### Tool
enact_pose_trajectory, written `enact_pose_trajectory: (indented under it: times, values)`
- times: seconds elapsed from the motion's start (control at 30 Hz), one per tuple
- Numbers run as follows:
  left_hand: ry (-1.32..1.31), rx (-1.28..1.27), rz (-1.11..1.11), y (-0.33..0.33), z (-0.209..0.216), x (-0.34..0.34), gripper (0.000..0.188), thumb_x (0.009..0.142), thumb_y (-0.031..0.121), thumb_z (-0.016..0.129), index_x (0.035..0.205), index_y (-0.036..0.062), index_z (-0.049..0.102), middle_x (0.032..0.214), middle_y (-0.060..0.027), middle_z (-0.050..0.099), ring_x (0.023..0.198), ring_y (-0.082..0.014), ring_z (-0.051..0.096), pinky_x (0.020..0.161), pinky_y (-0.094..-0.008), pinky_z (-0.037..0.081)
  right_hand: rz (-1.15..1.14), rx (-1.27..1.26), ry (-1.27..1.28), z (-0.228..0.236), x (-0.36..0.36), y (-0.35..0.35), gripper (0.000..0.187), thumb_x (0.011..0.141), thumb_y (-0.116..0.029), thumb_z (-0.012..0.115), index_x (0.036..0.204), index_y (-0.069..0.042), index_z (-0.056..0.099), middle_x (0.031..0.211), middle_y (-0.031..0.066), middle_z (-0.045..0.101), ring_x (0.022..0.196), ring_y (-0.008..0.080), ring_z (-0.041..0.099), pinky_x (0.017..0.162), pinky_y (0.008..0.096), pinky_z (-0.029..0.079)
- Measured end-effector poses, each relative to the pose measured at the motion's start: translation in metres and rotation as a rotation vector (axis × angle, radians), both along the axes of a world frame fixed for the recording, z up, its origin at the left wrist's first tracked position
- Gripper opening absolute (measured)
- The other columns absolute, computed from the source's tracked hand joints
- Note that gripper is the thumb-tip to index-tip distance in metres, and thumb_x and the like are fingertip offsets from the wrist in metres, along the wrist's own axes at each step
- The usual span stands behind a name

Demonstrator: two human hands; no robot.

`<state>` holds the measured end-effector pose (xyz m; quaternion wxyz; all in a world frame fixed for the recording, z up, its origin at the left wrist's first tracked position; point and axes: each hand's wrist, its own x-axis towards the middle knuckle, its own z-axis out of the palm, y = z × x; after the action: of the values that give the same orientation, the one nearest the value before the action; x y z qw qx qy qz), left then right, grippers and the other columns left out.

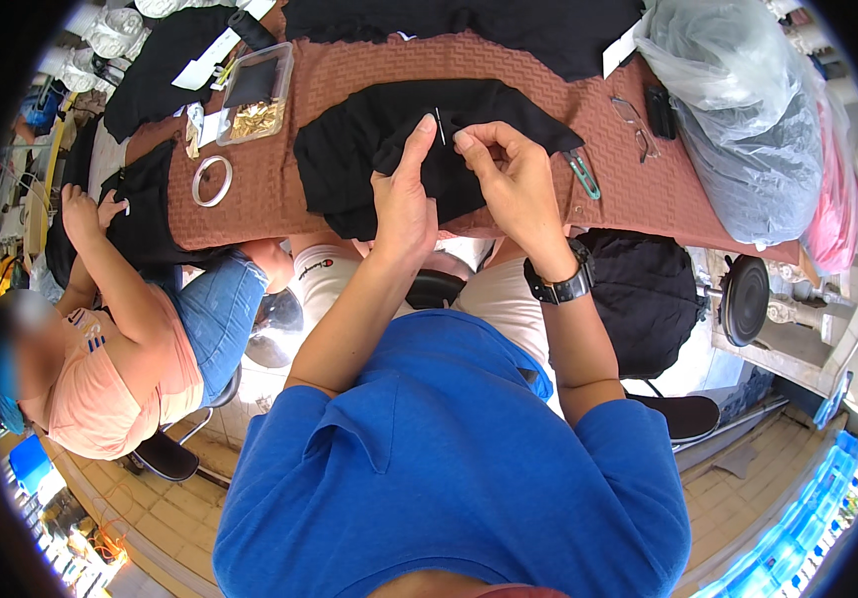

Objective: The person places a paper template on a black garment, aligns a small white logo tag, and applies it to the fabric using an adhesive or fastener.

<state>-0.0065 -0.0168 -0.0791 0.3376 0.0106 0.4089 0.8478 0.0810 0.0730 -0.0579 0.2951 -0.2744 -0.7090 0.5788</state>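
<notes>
A black cloth (349,140) lies bunched on the table in front of me. My left hand (409,189) is closed on its near edge, thumb raised. Beside that thumb tip stands a thin, silvery needle (440,126), upright against the black. My right hand (514,179), a dark watch on its wrist, pinches thumb and forefinger together just right of the needle; whatever is between those fingertips is too small to make out. Green-handled thread snips (583,175) rest at the cloth's right edge.
A brown cloth covers the table (249,214). On it are a white tape roll (211,181), a clear box (271,100) of gold-coloured pieces, eyeglasses (638,130) and large plastic bags (738,120). At left, a co-worker (120,369) handles black fabric.
</notes>
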Motion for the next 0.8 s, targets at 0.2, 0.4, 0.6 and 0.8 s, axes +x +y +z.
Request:
enact_pose_trajectory:
  times: [0.2, 0.4, 0.6, 0.8]
  values:
    - [0.006, -0.015, 0.035, 0.0, 0.004, 0.003, 0.016, 0.094, 0.016, 0.075, 0.106, 0.0064, 0.075, 0.105, -0.0008, 0.073, 0.097, -0.008, 0.066, 0.087, -0.0257, 0.051, 0.022, -0.158, 0.148, -0.01, -0.013, -0.001, 0.018, 0.095, -0.016, 0.072, 0.094, 0.002, 0.071, 0.085, 0.0063, 0.072, 0.076, 0.0103, 0.064, 0.071, 0.0259, 0.051]
    - [0.031, -0.007, 0.034, -0.002, 0.004, 0.002, 0.015, 0.093, 0.015, 0.076, 0.105, 0.0054, 0.075, 0.104, -0.0012, 0.073, 0.096, -0.0077, 0.065, 0.088, -0.0246, 0.05, 0.217, -0.553, 0.378, -0.014, -0.01, 0.012, 0.014, 0.099, -0.013, 0.067, 0.107, -0.001, 0.066, 0.094, 0.0071, 0.071, 0.086, 0.0126, 0.065, 0.082, 0.0281, 0.053]
    - [0.025, 0.004, 0.023, -0.001, 0.006, 0.003, 0.015, 0.094, 0.016, 0.075, 0.105, 0.0055, 0.074, 0.103, -0.0005, 0.072, 0.095, -0.0072, 0.064, 0.087, -0.0244, 0.05, 0.367, -0.866, 0.384, -0.001, 0.003, 0.027, 0.019, 0.1, -0.014, 0.067, 0.115, -0.002, 0.066, 0.097, 0.0061, 0.07, 0.088, 0.0127, 0.064, 0.084, 0.0295, 0.054]
    - [0.027, 0.031, -0.013, -0.001, -0.004, 0.0, 0.017, 0.095, 0.013, 0.075, 0.109, 0.0047, 0.073, 0.107, -0.0016, 0.072, 0.096, -0.0076, 0.064, 0.089, -0.0249, 0.05, 0.169, -0.059, 0.023, 0.009, 0.005, 0.022, 0.012, 0.092, -0.012, 0.076, 0.095, 0.0, 0.075, 0.084, 0.0041, 0.068, 0.075, 0.0129, 0.062, 0.071, 0.0251, 0.048]
